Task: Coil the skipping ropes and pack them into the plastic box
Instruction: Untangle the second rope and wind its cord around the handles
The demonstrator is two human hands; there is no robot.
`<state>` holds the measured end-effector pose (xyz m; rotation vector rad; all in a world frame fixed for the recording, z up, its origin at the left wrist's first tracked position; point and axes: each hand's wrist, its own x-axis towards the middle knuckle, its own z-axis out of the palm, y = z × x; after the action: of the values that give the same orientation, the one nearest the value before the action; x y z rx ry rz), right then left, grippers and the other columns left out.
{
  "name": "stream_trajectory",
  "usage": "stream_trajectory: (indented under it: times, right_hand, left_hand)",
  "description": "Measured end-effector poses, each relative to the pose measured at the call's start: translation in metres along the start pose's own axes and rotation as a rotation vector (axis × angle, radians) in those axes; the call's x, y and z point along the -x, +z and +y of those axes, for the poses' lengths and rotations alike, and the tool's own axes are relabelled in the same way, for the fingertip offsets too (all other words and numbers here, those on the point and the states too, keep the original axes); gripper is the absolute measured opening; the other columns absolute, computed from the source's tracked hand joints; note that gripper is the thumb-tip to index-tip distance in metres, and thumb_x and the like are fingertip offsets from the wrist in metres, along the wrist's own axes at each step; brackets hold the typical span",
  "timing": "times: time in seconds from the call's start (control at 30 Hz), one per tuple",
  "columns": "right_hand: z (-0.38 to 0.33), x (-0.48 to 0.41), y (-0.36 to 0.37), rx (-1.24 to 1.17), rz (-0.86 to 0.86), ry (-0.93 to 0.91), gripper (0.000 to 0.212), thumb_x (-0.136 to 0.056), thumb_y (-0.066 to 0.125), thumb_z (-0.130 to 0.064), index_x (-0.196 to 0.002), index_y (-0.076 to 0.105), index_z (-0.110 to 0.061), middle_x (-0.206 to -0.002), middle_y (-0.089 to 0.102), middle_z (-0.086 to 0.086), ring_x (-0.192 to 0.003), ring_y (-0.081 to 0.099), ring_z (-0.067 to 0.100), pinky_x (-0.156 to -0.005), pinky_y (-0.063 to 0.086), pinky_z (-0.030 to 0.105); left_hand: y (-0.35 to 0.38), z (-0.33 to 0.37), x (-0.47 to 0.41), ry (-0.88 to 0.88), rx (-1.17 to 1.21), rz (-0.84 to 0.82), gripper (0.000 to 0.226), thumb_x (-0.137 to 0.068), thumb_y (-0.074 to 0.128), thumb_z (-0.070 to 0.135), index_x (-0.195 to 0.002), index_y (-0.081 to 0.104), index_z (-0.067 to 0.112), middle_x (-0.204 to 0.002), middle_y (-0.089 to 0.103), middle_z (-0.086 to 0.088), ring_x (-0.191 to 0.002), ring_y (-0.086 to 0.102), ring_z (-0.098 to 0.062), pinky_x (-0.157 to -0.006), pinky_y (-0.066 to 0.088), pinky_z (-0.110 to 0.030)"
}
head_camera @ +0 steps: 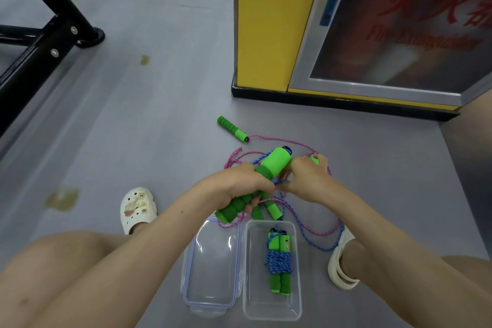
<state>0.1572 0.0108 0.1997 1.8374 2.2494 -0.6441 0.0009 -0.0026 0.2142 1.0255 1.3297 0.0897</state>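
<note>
My left hand (241,186) grips a pair of green foam handles (269,165) held side by side above the floor. My right hand (308,177) pinches the blue rope (306,234) beside those handles, a small green piece showing past its fingers. A pink rope (282,141) lies tangled on the floor, with one green handle (231,128) lying apart at the far end. Another green handle (274,210) lies under my hands. The clear plastic box (249,274) stands open, and a coiled blue rope bundle (279,261) with green handles lies inside it.
The box's clear lid (213,266) lies to the left of the box. A yellow pillar (269,21) and a fire extinguisher cabinet (399,24) stand behind. Black gym equipment (45,42) fills the far left. My white clogs (137,208) and knees flank the box.
</note>
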Motion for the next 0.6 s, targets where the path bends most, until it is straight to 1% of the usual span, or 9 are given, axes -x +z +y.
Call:
stream_trajectory:
  times: [0.07,0.13,0.2,0.23,0.27,0.33,0.4,0.5,0.6]
  right_hand:
    - [0.002,-0.001,-0.001,-0.015,0.001,0.02,0.017,-0.083,0.065,-0.041,-0.092,0.069,-0.027,-0.101,0.067,-0.007,-0.107,0.054,0.015,-0.103,0.018,0.039]
    - [0.002,-0.002,-0.003,-0.047,0.056,0.005,0.007,-0.084,0.065,-0.033,-0.087,0.067,-0.027,-0.09,0.063,-0.009,-0.103,0.053,0.016,-0.106,0.018,0.039]
    - [0.002,-0.002,-0.004,-0.105,0.145,-0.038,0.024,-0.087,0.061,-0.023,-0.067,0.052,-0.03,-0.069,0.048,-0.012,-0.086,0.047,0.018,-0.105,0.024,0.039]
    - [0.001,-0.003,-0.003,-0.169,0.223,-0.083,0.03,-0.087,0.058,-0.02,-0.06,0.047,-0.029,-0.063,0.046,-0.009,-0.079,0.045,0.018,-0.1,0.031,0.04]
    - [0.002,-0.004,-0.001,-0.243,0.293,-0.122,0.025,-0.084,0.054,-0.024,-0.059,0.053,-0.025,-0.061,0.052,-0.004,-0.073,0.046,0.018,-0.092,0.037,0.04]
    - [0.003,-0.003,-0.001,-0.359,0.307,-0.164,0.031,-0.075,0.046,-0.039,-0.076,0.07,-0.018,-0.067,0.066,0.006,-0.066,0.057,0.019,-0.074,0.046,0.038]
    - [0.004,-0.005,0.004,-0.386,0.265,-0.206,0.025,-0.08,0.049,-0.032,-0.089,0.07,-0.022,-0.072,0.067,0.009,-0.065,0.061,0.024,-0.063,0.048,0.037]
    - [0.008,-0.008,0.009,-0.371,0.113,-0.096,0.014,-0.091,0.058,-0.02,-0.084,0.065,-0.01,-0.079,0.065,0.01,-0.077,0.059,0.025,-0.067,0.041,0.033]
    - [0.005,-0.008,0.013,-0.369,-0.018,-0.052,0.029,-0.092,0.058,-0.022,-0.066,0.046,-0.026,-0.067,0.049,-0.007,-0.064,0.046,0.01,-0.053,0.031,0.017]
  left_hand:
    - [-0.002,0.002,0.004,-0.02,0.07,-0.071,0.007,-0.08,0.062,0.009,-0.081,0.056,0.005,-0.045,0.046,-0.005,-0.037,0.04,-0.016,-0.049,0.038,-0.023]
    - [-0.006,0.003,0.012,0.008,0.158,-0.19,0.015,-0.081,0.06,0.01,-0.093,0.062,0.002,-0.042,0.043,-0.002,-0.034,0.037,-0.013,-0.047,0.036,-0.021]
    - [-0.011,0.003,0.02,0.071,0.242,-0.378,0.025,-0.079,0.056,0.014,-0.098,0.064,-0.001,-0.04,0.039,0.0,-0.033,0.035,-0.01,-0.048,0.037,-0.023]
    - [-0.013,0.003,0.024,0.11,0.286,-0.476,0.028,-0.079,0.052,0.015,-0.099,0.064,0.0,-0.04,0.038,0.001,-0.032,0.034,-0.009,-0.049,0.038,-0.023]
    - [-0.015,0.002,0.026,0.15,0.35,-0.562,0.03,-0.079,0.05,0.015,-0.101,0.063,0.0,-0.04,0.037,0.003,-0.031,0.034,-0.008,-0.05,0.041,-0.024]
    - [-0.017,0.001,0.028,0.236,0.504,-0.682,0.034,-0.077,0.053,0.013,-0.108,0.052,-0.002,-0.039,0.038,0.004,-0.031,0.035,-0.007,-0.054,0.046,-0.024]
    - [-0.017,0.002,0.029,0.311,0.675,-0.733,0.055,-0.07,0.064,0.014,-0.116,0.036,0.005,-0.039,0.04,0.003,-0.03,0.037,-0.007,-0.054,0.048,-0.024]
    - [-0.017,0.008,0.028,0.461,0.96,-0.592,0.062,-0.072,0.058,0.012,-0.132,0.043,0.01,-0.04,0.039,0.003,-0.031,0.037,-0.007,-0.051,0.046,-0.023]
    - [-0.023,0.014,0.027,0.519,1.184,-0.263,0.06,-0.073,0.05,0.01,-0.132,0.042,0.021,-0.044,0.042,0.001,-0.03,0.034,-0.007,-0.045,0.042,-0.02]
